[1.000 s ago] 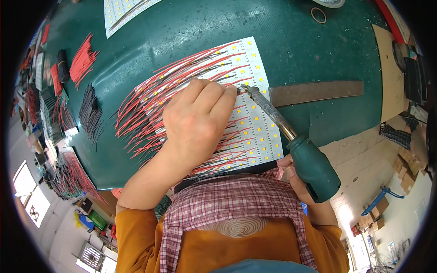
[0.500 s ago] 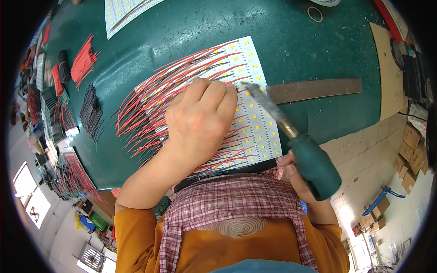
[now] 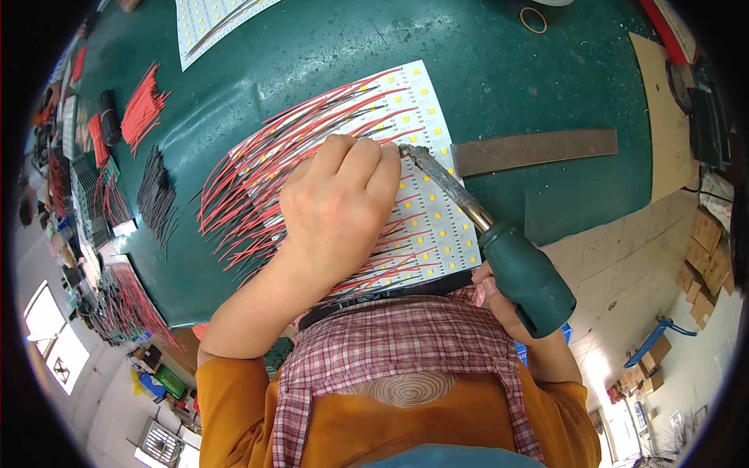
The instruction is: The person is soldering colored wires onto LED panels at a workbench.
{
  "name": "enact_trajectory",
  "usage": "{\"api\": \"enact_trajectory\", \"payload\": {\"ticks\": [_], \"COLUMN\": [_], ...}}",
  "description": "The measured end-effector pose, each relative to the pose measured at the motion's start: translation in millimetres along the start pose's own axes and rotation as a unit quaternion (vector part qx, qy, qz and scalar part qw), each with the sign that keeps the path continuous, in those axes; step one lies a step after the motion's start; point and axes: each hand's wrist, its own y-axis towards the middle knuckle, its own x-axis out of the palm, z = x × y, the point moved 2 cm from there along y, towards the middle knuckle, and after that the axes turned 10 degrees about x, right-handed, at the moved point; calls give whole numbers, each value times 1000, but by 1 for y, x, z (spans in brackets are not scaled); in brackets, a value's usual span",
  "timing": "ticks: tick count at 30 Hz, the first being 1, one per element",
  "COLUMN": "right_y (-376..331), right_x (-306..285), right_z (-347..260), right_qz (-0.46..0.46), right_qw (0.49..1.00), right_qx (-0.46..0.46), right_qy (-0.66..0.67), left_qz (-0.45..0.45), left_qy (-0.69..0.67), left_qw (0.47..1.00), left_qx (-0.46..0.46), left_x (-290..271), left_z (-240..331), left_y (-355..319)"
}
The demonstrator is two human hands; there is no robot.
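Note:
A white LED circuit board (image 3: pixel 441 199) with yellow chips lies on the green mat, covered on its left by many red and black wires (image 3: pixel 234 187). My left hand (image 3: pixel 339 203) is closed over the wires at the middle of the board. Its fingertips are hidden, so what they pinch cannot be made out. My right hand (image 3: pixel 507 308) grips a soldering iron (image 3: pixel 530 277) by its green handle, the hand partly behind it. The iron's dark tip touches or nearly touches the board right beside the left fingers.
A flat brown strip (image 3: pixel 538 150) lies right of the board. Bundles of red wires (image 3: pixel 144 109) and black wires (image 3: pixel 158 195) lie to the left. Another LED board (image 3: pixel 214 27) is at the far edge, and a wired board (image 3: pixel 129 292) sits at the near left. A ring (image 3: pixel 534 20) lies far right.
The soldering iron has moved slightly left, its tip now lower and closer to the left fingers. The left hand and the board have shifted very slightly left.

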Motion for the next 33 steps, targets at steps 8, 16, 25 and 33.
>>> {"api": "enact_trajectory", "payload": {"ticks": [8, 16, 25, 33], "right_y": [-5, -10, -12, -14], "right_x": [-2, 3, -5, 3], "right_z": [-5, 4, -10, -10], "right_qz": [-20, -25, -22, -21], "right_qw": [990, 988, 981, 992], "right_qx": [82, 28, 39, 101], "right_qy": [113, 148, 189, 70], "left_qz": [-2, -13, 118, 33], "left_qy": [4, 5, -173, -100], "left_qw": [1000, 999, 971, 993], "left_qx": [-5, -34, -117, -60], "left_x": [0, -5, -31, -8], "left_z": [-2, -2, -18, 7], "left_y": [1, 5, -20, -9]}}
